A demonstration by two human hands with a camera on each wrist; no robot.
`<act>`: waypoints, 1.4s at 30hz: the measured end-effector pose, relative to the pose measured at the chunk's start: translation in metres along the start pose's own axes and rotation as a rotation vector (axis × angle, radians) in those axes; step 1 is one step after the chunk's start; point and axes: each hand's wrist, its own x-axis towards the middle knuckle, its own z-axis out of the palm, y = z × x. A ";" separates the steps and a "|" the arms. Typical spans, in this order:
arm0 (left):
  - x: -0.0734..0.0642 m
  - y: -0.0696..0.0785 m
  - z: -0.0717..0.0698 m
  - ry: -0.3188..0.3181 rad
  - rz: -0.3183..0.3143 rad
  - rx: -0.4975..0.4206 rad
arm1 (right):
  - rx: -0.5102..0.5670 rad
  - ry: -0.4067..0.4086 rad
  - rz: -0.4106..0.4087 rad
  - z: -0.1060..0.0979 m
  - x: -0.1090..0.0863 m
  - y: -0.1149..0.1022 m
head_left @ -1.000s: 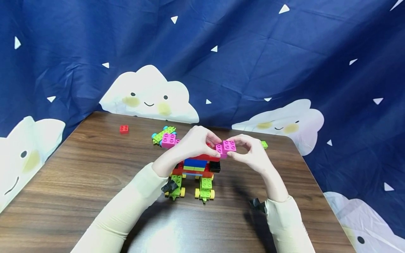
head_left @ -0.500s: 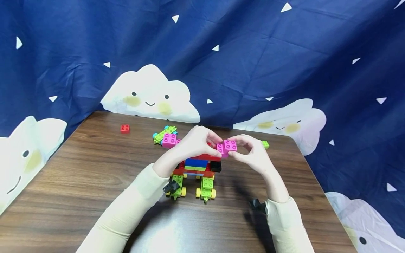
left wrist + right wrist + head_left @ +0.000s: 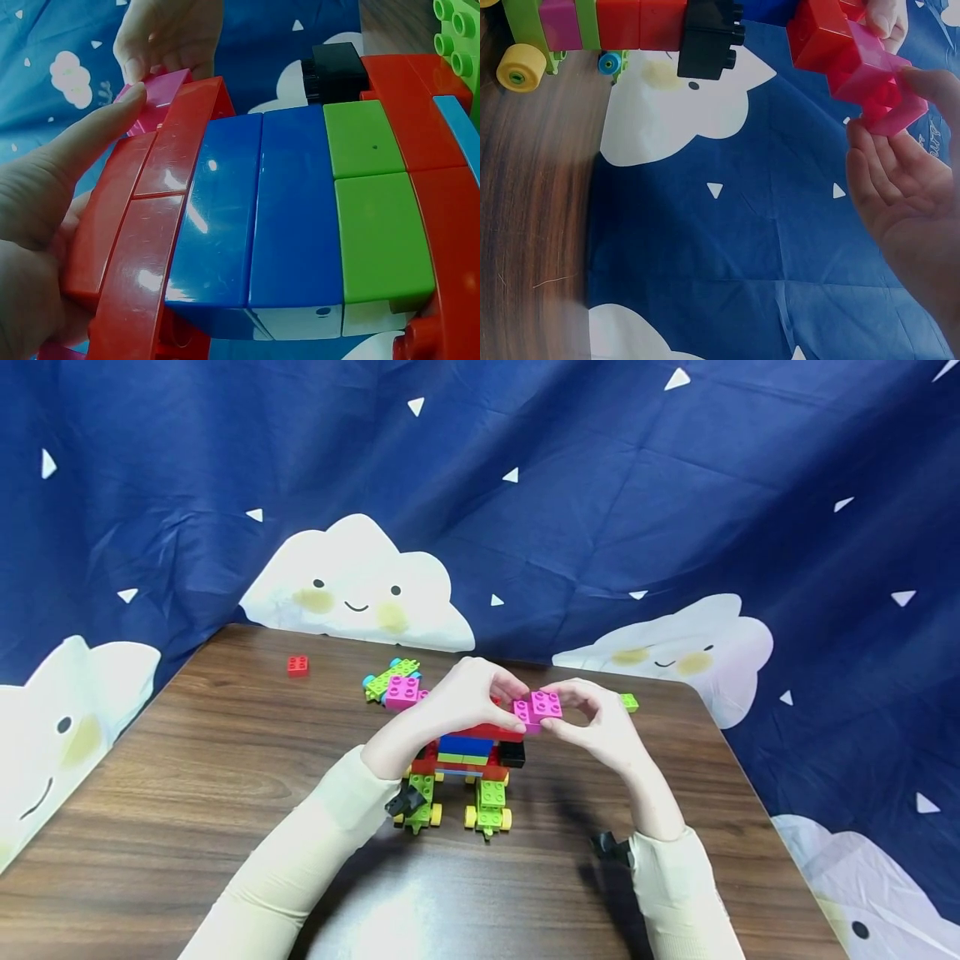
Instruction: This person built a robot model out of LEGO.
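Note:
A figure built of toy bricks stands on the table, with blue bricks (image 3: 292, 217) in its body and red bricks (image 3: 150, 247) across the top. At its upper right, my left hand (image 3: 465, 697) pinches a pink brick (image 3: 525, 716), thumb on the near side and fingers on the far side. My right hand (image 3: 596, 718) pinches another pink brick (image 3: 546, 704) between thumb and fingers at the outer end, set higher than the first and joined to it. Another pink brick (image 3: 402, 692) shows on the figure's left side. The left hand hides part of the red top.
The figure stands on green wheeled bases (image 3: 490, 806) with yellow wheels. A black brick (image 3: 512, 753) juts from its right side. Behind are a green wheeled base (image 3: 390, 679) with blue wheels, a red brick (image 3: 297, 666) and a green brick (image 3: 629, 702). A blue curtain (image 3: 480, 468) hangs behind the table.

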 end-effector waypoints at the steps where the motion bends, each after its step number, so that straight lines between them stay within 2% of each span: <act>1: 0.000 0.000 0.000 0.001 0.004 -0.003 | -0.002 0.000 0.002 0.000 0.000 0.000; 14: -0.003 0.003 -0.005 0.014 0.056 -0.037 | 0.005 -0.001 -0.006 0.000 0.000 -0.002; 22: -0.014 0.012 -0.013 0.044 0.113 0.006 | 0.009 0.003 0.001 0.000 -0.001 -0.002; 28: -0.026 0.018 -0.026 0.096 0.195 0.041 | -0.005 0.006 0.001 0.001 0.000 -0.003; 34: -0.037 0.015 -0.041 0.158 0.254 0.029 | -0.045 0.026 0.025 0.002 0.002 -0.009; 39: -0.046 0.007 -0.056 0.256 0.293 0.026 | -0.018 0.025 0.015 0.005 0.006 -0.015; 42: -0.051 0.001 -0.066 0.327 0.292 0.049 | 0.001 0.031 0.002 0.007 0.009 -0.020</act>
